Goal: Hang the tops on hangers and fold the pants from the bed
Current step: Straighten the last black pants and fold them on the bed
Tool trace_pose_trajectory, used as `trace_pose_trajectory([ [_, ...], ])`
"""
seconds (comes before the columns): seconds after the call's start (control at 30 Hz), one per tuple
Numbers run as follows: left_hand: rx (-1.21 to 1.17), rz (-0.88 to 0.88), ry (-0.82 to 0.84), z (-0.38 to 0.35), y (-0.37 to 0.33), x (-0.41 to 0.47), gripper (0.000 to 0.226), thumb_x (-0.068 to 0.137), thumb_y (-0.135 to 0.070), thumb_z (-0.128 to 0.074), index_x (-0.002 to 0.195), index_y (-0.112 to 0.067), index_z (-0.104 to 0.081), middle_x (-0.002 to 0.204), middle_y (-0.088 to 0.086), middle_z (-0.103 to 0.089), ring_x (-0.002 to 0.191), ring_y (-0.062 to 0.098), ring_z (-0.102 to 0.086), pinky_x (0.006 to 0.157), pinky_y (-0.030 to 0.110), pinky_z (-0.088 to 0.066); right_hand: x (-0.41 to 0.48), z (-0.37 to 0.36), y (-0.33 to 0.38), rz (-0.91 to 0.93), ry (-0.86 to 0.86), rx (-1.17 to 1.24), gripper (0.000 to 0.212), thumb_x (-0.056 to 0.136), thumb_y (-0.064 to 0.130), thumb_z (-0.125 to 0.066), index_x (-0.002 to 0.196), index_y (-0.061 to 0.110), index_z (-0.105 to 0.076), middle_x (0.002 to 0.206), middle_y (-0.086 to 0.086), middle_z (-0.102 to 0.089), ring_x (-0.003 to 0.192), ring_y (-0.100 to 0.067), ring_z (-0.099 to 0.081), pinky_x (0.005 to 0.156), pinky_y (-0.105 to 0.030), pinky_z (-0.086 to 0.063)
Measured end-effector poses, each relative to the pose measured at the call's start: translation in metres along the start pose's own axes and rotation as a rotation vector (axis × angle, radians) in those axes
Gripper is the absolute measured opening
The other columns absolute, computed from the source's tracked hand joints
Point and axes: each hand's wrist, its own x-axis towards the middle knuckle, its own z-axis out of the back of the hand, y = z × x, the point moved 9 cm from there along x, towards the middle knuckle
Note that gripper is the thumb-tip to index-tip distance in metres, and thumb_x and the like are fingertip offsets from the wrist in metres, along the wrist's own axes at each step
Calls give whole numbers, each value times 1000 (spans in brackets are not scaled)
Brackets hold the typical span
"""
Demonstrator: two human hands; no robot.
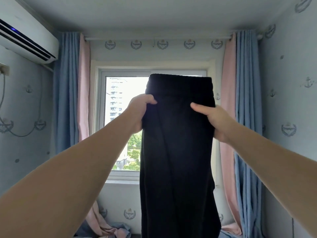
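A pair of black pants (pixel 178 143) hangs upright in mid-air in front of the far window (pixel 125 121), waistband at the top and legs dropping out of view below. The left hand (pixel 139 110) grips its left edge just under the waistband, fingers curled round the cloth. The right hand (pixel 211 117) pinches the right edge at the same height. Blue and pink curtains (pixel 72 93) flank the window, and an air conditioner (pixel 27 36) sits high on the left wall.

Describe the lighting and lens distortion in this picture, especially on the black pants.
Head view: strong backlight from the window, sky blown white; the black pants read as a near-featureless silhouette; left hand and right hand gripping them look sharp; wide-angle lens bends the air conditioner at the left edge.
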Motion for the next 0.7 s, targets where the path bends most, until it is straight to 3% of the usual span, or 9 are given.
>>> trace_pose_trajectory([
  [0.1, 40, -45, -46, 28, -20, 3, 4, 73, -12, -59, 77, -13, -58, 82, 5, -58, 78, 25, -55, 67, 27, -42, 5, -22, 27, 122, -73, -116, 32, 84, 23, -80, 115, 18, -70, 103, 2, -78, 88, -16, -76, 63, -26, -60],
  [0.2, 120, -103, -90, 55, -41, 6, 15, 64, -18, -58, 78, -16, -53, 89, 5, -46, 83, 22, -43, 73, 36, -34, 7, -47, 44, 173, -131, -211, 26, 85, 24, -80, 107, 26, -68, 96, 11, -78, 81, -6, -74, 57, -17, -56],
  [0.27, 173, -141, -108, 71, -53, 6, 8, 73, -13, -58, 76, -15, -50, 81, 4, -44, 75, 22, -40, 66, 30, -34, 6, -60, 53, 185, -168, -251, 21, 86, 26, -79, 103, 29, -67, 96, 12, -76, 79, -3, -73, 55, -14, -55],
  [0.43, 252, -217, -95, 106, -66, -3, 19, 78, 1, -47, 70, -15, -41, 52, -11, -37, 42, 8, -31, 40, 13, -24, -10, -95, 63, 188, -205, -351, 23, 87, 28, -78, 107, 30, -65, 101, 14, -73, 82, 0, -72, 62, -14, -53],
  [0.5, 294, -224, -99, 122, -68, -15, 19, 82, 2, -47, 85, -14, -56, 63, -10, -52, 47, 5, -43, 42, 13, -34, -23, -108, 62, 170, -210, -374, 22, 87, 29, -78, 106, 31, -66, 102, 14, -73, 84, -2, -71, 66, -17, -52],
  [0.57, 352, -227, -83, 136, -71, -32, 34, 85, 3, -46, 110, -16, -60, 84, -4, -59, 64, 9, -52, 48, 17, -40, -39, -124, 61, 157, -203, -378, 15, 88, 29, -77, 97, 32, -66, 96, 15, -73, 76, 0, -72, 59, -13, -53],
  [0.7, 398, -238, -71, 164, -83, -78, 41, 87, 9, -42, 114, -20, -55, 89, -2, -61, 72, 11, -57, 50, 18, -45, -79, -156, 68, 141, -199, -381, 10, 88, 28, -77, 93, 29, -69, 88, 17, -76, 74, 2, -72, 56, -11, -52],
])
